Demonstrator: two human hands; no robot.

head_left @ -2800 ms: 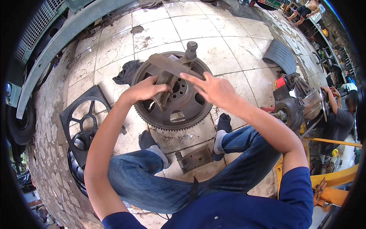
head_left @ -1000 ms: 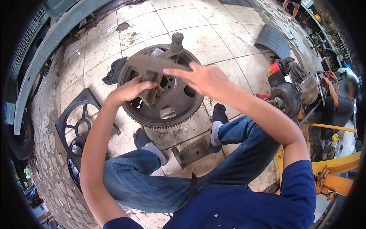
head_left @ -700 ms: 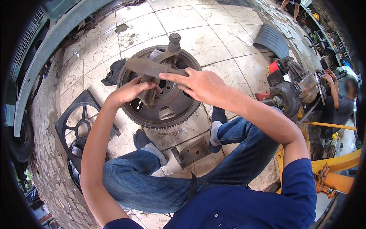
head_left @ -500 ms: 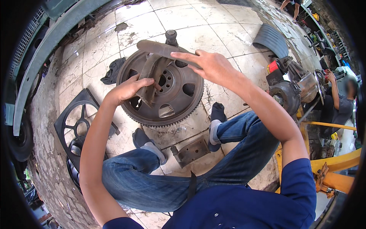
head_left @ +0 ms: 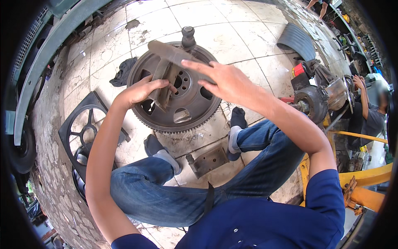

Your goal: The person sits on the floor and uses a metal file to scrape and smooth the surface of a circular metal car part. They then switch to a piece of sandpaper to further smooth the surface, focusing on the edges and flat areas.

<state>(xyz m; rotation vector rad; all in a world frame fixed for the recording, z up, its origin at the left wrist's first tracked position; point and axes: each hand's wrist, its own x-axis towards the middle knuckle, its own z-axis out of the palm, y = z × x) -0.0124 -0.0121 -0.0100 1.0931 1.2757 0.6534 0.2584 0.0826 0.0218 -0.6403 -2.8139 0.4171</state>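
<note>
A large toothed flywheel (head_left: pixel 195 108) lies flat on the floor before me. Above it, my left hand (head_left: pixel 139 92) grips a curved metal piece, apparently a brake shoe (head_left: pixel 161 101), with the thumb over its edge. My right hand (head_left: pixel 234 85) is closed on a long flat brown bar (head_left: pixel 168 52) with a rounded end, its index finger stretched along it. The bar lies across the top of the curved piece; whether it is a file I cannot tell. A dark knobbed metal part (head_left: pixel 188 36) stands at the flywheel's far rim.
A black fan shroud (head_left: pixel 68 129) lies at left, near a dark cloth (head_left: pixel 123 72). Between my feet is a metal plate with holes (head_left: pixel 209 161). To the right are a machine part (head_left: pixel 311 101), a ribbed grey sheet (head_left: pixel 295 41), a yellow frame (head_left: pixel 365 176) and another person (head_left: pixel 369 124).
The bar has shifted slightly toward the left and down across the curved piece. My left hand has moved up a little, and the whole view has shifted slightly.
</note>
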